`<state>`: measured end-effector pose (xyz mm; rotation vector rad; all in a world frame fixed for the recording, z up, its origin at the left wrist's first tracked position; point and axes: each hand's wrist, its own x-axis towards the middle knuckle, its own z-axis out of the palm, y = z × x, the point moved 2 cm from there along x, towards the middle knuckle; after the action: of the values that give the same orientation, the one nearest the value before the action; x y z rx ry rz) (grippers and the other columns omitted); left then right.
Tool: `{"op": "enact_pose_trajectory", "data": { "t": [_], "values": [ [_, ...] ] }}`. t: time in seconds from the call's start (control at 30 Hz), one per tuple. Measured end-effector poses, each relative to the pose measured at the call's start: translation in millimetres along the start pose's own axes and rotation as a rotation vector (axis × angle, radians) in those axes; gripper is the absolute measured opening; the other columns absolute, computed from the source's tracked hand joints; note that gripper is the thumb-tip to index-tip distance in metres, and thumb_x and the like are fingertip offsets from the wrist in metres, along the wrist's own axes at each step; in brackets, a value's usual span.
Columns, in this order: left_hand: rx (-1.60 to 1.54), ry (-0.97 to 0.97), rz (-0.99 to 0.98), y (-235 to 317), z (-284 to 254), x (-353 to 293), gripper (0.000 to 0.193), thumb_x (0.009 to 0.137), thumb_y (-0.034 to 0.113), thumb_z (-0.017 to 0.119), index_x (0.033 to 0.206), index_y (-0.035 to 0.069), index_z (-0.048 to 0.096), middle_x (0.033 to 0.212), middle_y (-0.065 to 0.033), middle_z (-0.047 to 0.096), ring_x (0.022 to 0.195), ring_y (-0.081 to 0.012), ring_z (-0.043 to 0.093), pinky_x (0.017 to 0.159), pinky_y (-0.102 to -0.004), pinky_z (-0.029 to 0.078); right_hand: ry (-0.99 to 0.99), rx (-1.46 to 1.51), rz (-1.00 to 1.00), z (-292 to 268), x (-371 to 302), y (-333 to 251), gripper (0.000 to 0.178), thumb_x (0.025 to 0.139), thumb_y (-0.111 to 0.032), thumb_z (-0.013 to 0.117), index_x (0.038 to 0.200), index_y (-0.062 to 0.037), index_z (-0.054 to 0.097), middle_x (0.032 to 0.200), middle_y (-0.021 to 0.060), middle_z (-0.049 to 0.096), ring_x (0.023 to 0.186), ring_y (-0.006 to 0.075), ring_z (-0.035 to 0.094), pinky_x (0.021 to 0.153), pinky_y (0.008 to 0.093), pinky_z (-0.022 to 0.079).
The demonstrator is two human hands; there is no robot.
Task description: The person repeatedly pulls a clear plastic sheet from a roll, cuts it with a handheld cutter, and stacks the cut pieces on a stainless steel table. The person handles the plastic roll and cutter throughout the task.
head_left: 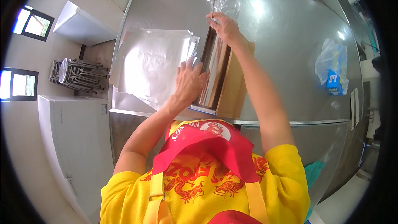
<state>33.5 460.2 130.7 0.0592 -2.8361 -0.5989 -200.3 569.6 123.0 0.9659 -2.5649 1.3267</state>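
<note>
A long narrow box [213, 72] with a shiny, streaked inside lies lengthwise before me, a brown cardboard flap [232, 87] along its right side. Just past its far end, my right hand [224, 27] pinches a thin brown strip [214, 0]. Crumpled clear plastic film [230, 0] hangs around that strip. My left hand [190, 79] lies flat with fingers apart, over the right edge of a stack of pale translucent sheets [149, 66] and against the box's left side. Its palm is hidden from above.
All this sits on a steel table [282, 58], whose front edge is close to my body. At the right lie a blue box [335, 81] and a thin plastic bag [327, 60]. Stacked metal stools [78, 72] and a white cabinet [74, 141] stand to the left.
</note>
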Motion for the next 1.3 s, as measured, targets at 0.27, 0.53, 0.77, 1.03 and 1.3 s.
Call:
{"op": "enact_pose_trajectory", "data": {
  "t": [0.27, 0.53, 0.77, 1.03, 1.3],
  "values": [
    [0.400, 0.047, 0.146, 20, 24, 23, 0.030, 0.090, 0.019, 0.068, 0.108, -0.005, 0.064, 0.126, -0.0235, 0.056, 0.111, -0.0380, 0.057, 0.089, -0.0533, 0.046, -0.122, 0.097, 0.071, 11, 49, 18, 0.018, 0.098, -0.025, 0.066, 0.110, -0.0115, 0.068, 0.095, 0.0092, 0.076, 0.088, 0.0329, 0.071, 0.079, 0.0412, 0.055],
    [0.554, -0.133, 0.024, 17, 34, 46, 0.021, 0.084, 0.010, 0.068, 0.100, -0.004, 0.069, 0.115, -0.0207, 0.058, 0.108, -0.0357, 0.057, 0.085, -0.0545, 0.046, -0.140, -0.011, 0.180, 27, 12, 21, 0.022, 0.099, -0.032, 0.064, 0.108, -0.0122, 0.068, 0.099, 0.0093, 0.076, 0.093, 0.0336, 0.072, 0.083, 0.0440, 0.055],
    [0.277, 0.040, -0.125, 7, 50, 68, 0.022, 0.086, 0.012, 0.067, 0.099, -0.006, 0.070, 0.121, -0.0212, 0.059, 0.115, -0.0355, 0.056, 0.092, -0.0537, 0.046, -0.207, 0.019, 0.218, 21, 20, 40, 0.028, 0.101, -0.040, 0.063, 0.114, -0.0181, 0.072, 0.109, 0.0085, 0.077, 0.103, 0.0296, 0.071, 0.089, 0.0424, 0.055],
    [-0.314, 0.061, -0.459, -19, -54, 89, 0.032, 0.087, 0.024, 0.068, 0.099, -0.005, 0.073, 0.085, -0.0202, 0.072, 0.080, -0.0264, 0.070, 0.075, -0.0394, 0.054, -0.202, 0.083, 0.237, 18, 14, 39, 0.028, 0.100, -0.039, 0.061, 0.115, -0.0188, 0.073, 0.105, 0.0107, 0.075, 0.099, 0.0313, 0.071, 0.086, 0.0426, 0.054],
    [-0.575, 0.061, -0.381, -53, -196, 115, 0.025, 0.092, 0.023, 0.075, 0.097, -0.001, 0.075, 0.080, 0.0007, 0.067, 0.070, -0.0077, 0.057, 0.067, -0.0251, 0.046, -0.115, 0.087, 0.175, 18, 11, 38, 0.028, 0.099, -0.039, 0.061, 0.112, -0.0186, 0.075, 0.104, 0.0105, 0.075, 0.098, 0.0328, 0.070, 0.085, 0.0430, 0.054]
  ]
}}
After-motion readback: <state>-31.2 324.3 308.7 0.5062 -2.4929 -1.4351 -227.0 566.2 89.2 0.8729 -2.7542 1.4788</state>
